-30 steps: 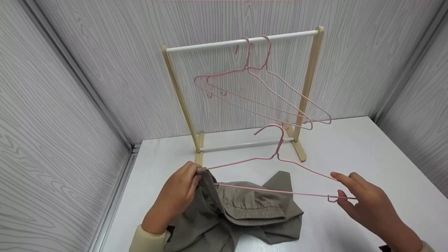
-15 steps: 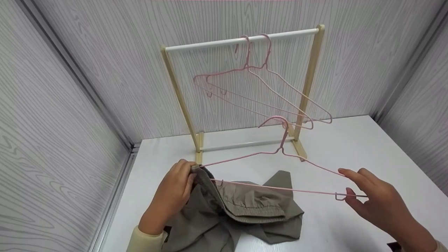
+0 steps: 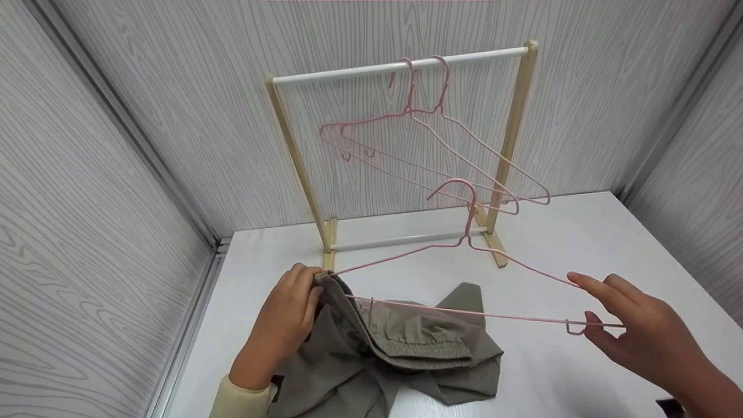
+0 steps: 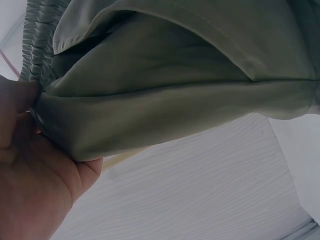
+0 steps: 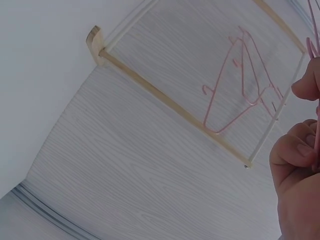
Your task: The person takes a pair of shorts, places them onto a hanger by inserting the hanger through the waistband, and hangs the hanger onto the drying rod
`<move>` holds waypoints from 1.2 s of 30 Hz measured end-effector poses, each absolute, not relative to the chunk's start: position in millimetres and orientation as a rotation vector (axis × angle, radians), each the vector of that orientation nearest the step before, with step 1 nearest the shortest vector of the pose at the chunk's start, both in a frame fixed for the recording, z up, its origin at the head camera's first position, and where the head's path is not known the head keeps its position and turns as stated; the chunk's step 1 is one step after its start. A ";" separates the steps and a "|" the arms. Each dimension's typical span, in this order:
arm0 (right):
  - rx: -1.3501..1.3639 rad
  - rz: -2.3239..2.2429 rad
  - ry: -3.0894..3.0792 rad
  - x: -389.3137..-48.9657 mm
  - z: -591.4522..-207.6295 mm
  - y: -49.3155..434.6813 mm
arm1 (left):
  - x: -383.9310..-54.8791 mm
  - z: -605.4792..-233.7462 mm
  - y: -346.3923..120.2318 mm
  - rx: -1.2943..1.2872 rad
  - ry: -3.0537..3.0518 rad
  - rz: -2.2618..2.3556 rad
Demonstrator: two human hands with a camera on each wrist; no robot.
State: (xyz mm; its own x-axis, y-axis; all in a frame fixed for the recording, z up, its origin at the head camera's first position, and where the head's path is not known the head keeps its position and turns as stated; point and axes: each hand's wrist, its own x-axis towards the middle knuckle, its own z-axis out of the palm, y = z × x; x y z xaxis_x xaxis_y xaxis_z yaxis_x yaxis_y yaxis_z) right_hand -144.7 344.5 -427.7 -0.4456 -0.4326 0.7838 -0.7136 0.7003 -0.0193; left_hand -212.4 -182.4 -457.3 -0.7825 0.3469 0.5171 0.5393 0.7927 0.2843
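Olive-grey pants [image 3: 418, 331] with a gathered elastic waistband lie partly on the table, their left side lifted. My left hand [image 3: 284, 319] pinches the waistband at that raised side. In the left wrist view, a side pocket opening shows on the pants [image 4: 165, 110] beside the left hand [image 4: 40, 175]. A pink wire hanger [image 3: 468, 229] has its left end inside the waist opening, the tip hidden by cloth. Its other end is held by my right hand [image 3: 650, 325], index finger along the sloping arm and thumb at the bottom bar. The hook points up.
Behind stands a small rack with wooden posts [image 3: 511, 133] and a white rail [image 3: 348, 74]. Two pink hangers [image 3: 447, 145] hang from it, close behind the held hanger's hook. Wood-grain panels [image 3: 145, 87] enclose the white table [image 3: 580, 244] at the back and sides.
The held hanger has risen and shifted slightly right with my right hand. My left hand has moved a little left and up, drawing the waistband over the hanger's left end.
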 end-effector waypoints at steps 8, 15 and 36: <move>0.891 0.451 -2.112 -138.9 -417.3 342.6 | -213.4 -459.4 -182.4 -0.676 -2.503 -0.546; 0.915 0.442 -2.146 -136.7 -423.6 344.8 | -212.5 -458.7 -180.1 -0.667 -2.511 -0.553; 0.906 0.402 -2.195 -137.6 -429.1 351.0 | -212.2 -459.4 -178.3 -0.714 -2.532 -0.571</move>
State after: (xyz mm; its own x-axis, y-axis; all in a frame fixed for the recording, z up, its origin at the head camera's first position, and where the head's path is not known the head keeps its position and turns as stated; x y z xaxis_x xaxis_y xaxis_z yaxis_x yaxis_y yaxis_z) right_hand -137.6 351.0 -429.1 -0.4967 -0.4857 0.7193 -0.7090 0.7051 -0.0135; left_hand -212.2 -178.3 -459.4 -0.7671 0.3821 0.5154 0.5663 0.7808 0.2639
